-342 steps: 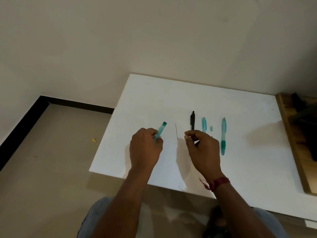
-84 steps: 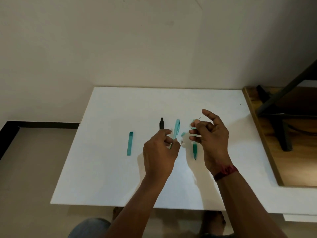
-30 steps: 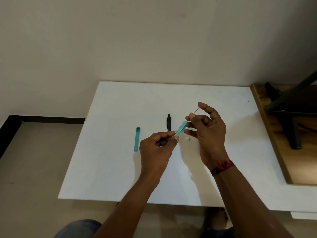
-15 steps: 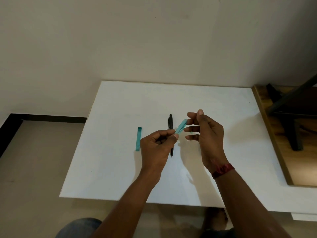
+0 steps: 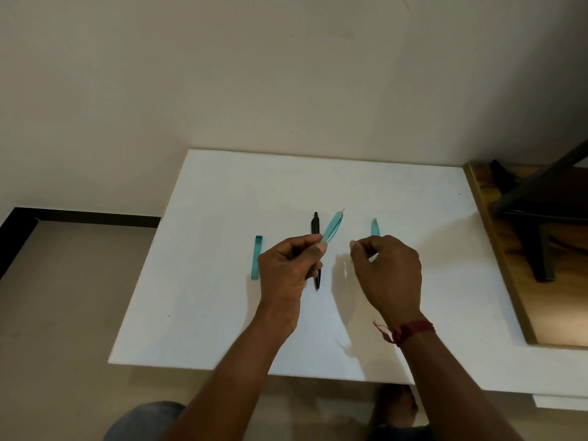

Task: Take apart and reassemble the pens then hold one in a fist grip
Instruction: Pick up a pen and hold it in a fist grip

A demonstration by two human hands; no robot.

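Well inside table [image 5: 219, 198] edges: left hand [image 5: 286, 265]

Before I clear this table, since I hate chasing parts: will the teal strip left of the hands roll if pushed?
Probably not: the teal strip looks flat-sided with a squared end, so it should slide rather than roll. It is thin, see-through plastic, so likely very light and easily flicked. The white table looks smooth, so it may skid far.
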